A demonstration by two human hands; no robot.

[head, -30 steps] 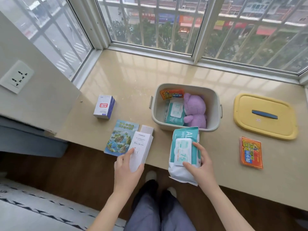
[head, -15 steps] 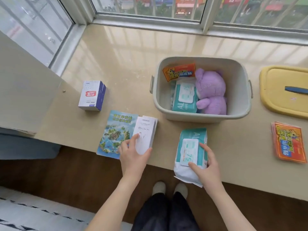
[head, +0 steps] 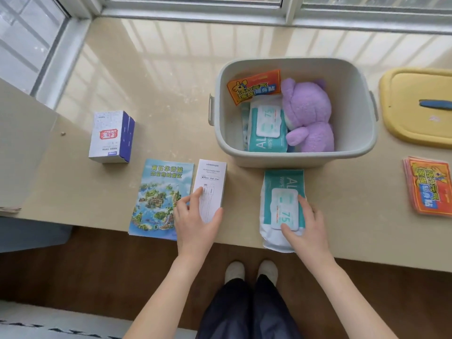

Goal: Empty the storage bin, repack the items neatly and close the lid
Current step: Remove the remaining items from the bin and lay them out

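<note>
1. Left hand [head: 195, 222] spread flat on white cable box [head: 210, 189], beside booklet [head: 159, 199] at near left.
2. Right hand [head: 307, 228] spread over wipes pack [head: 281, 204], near of storage bin [head: 296, 157].
3. Pack overhanging near ledge edge; could slide off once released.
4. Bin not yet emptied: purple plush [head: 308, 116], second wipes, orange packet [head: 254, 85] inside; lid [head: 415, 113] far right.

- Storage bin [head: 293, 159]: matt grey plastic, smooth.
- Lid [head: 413, 123]: matt yellow plastic.
- Toy [head: 308, 118]: fuzzy purple plush.
- Wipes pack [head: 276, 182]: shiny soft film.
- Sill [head: 159, 77]: polished, glossy stone-like surface.
- Booklet [head: 156, 199]: glossy paper.
</note>
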